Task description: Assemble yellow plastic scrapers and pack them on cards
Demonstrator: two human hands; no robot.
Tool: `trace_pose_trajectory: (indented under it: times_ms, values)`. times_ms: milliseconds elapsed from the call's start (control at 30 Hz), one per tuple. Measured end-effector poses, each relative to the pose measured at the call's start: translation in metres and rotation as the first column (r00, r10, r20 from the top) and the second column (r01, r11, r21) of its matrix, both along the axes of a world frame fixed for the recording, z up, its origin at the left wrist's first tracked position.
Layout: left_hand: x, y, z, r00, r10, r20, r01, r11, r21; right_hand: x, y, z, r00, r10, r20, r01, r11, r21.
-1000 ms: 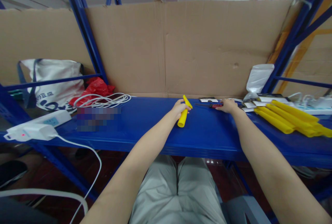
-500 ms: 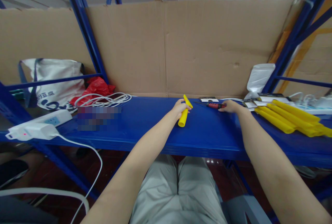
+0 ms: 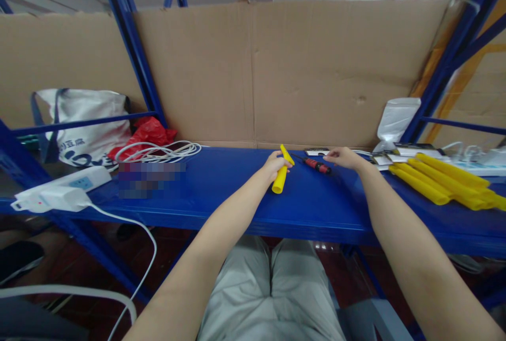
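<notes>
My left hand (image 3: 275, 165) is closed around a yellow plastic piece (image 3: 280, 178), a round tube with a wider, flared T-like head at its far end. To its right a screwdriver (image 3: 317, 166) with a red and black handle lies on the blue shelf, its thin shaft pointing toward the yellow piece. My right hand (image 3: 342, 157) is just behind and right of the screwdriver, apart from it, its fingers stretched out to the left. The fingertips are close to a small flat black-and-white packet (image 3: 317, 152) at the back; whether they touch it I cannot tell.
Several more yellow tubes (image 3: 438, 180) lie stacked on the right, with flat packets (image 3: 419, 150) behind them. A cardboard wall (image 3: 312, 72) closes the back. On the left are a power strip (image 3: 63, 189), coiled white cable (image 3: 174, 151), a red bag (image 3: 152, 131) and a cloth bag (image 3: 87, 119).
My right hand has let go of the screwdriver and moved left and slightly back. The screwdriver now lies at an angle on the shelf. My left hand keeps its hold.
</notes>
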State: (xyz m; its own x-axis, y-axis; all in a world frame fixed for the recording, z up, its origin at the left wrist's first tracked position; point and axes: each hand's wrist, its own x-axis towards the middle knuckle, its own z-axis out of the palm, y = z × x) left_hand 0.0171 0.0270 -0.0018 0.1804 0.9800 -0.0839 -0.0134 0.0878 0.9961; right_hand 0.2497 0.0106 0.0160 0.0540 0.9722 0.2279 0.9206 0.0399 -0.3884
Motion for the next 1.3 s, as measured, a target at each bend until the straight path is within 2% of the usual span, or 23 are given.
trace_pose_trajectory:
  times_ms: [167,267,500,633,767,867,967,1033,1133,1300]
  values:
    - [0.000,0.002,-0.001,1.000,-0.003,0.002,0.003,1.000,0.000,-0.018,-0.008,0.006,0.992,0.128,-0.021,-0.129,0.962,-0.241]
    - [0.001,0.002,-0.001,1.000,-0.003,0.005,0.003,1.000,-0.015,-0.029,-0.010,0.008,0.984,0.175,-0.015,-0.172,0.937,-0.304]
    - [0.001,-0.002,0.003,1.000,0.006,0.002,-0.006,1.000,-0.022,-0.044,-0.010,0.009,0.990,0.122,0.073,-0.079,0.900,-0.429]
    - [0.000,0.000,0.000,1.000,0.004,0.010,-0.003,1.000,-0.015,-0.045,-0.010,0.008,0.992,0.097,0.077,-0.054,0.898,-0.436]
    - [0.000,0.004,-0.002,1.000,0.002,0.008,-0.002,1.000,-0.007,-0.040,-0.008,0.007,0.994,0.055,0.095,-0.021,0.945,-0.327]
    - [0.000,0.004,-0.002,1.000,0.000,0.001,0.000,1.000,-0.002,-0.033,-0.005,0.008,0.985,-0.010,0.173,0.029,0.994,-0.108]
    - [0.000,0.004,-0.002,1.000,0.000,0.007,0.000,1.000,-0.005,-0.028,-0.003,0.011,0.986,-0.094,0.136,0.076,0.989,0.130]
    - [0.000,0.003,-0.002,1.000,0.006,0.014,-0.006,1.000,-0.010,-0.027,-0.002,0.012,0.992,-0.121,0.021,0.114,0.971,0.208]
    - [0.001,0.003,-0.002,0.999,0.014,0.040,-0.013,1.000,-0.024,-0.026,-0.002,0.014,0.963,-0.119,-0.240,0.179,0.952,0.247]
    - [0.002,0.004,-0.002,0.993,-0.016,0.114,0.021,0.999,-0.039,-0.029,-0.003,0.018,0.781,-0.033,-0.624,0.292,0.902,0.317]
